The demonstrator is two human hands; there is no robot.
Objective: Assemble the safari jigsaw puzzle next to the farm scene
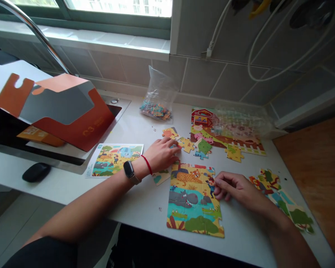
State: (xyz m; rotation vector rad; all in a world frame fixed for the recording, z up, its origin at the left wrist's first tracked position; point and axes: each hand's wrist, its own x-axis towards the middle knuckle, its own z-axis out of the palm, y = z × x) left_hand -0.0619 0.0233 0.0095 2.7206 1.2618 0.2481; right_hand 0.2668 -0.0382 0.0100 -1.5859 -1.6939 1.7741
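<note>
A partly joined animal jigsaw [194, 201] lies on the white counter [145, 203] in front of me. My left hand [163, 153], with a watch and red string at the wrist, rests palm down at the jigsaw's upper left corner, fingers curled over loose pieces. My right hand [234, 188] lies against the jigsaw's right edge, fingers curled together touching it. Loose pieces [187, 144] sit just beyond my left hand. What my fingers hold, if anything, is hidden.
A reference picture card [115, 159] lies left of my wrist. An orange box [58, 108] stands at the left, over a sink. A clear bag of pieces [158, 100] leans by the tiled wall. A farm jigsaw [226, 136] and another section [281, 199] lie right.
</note>
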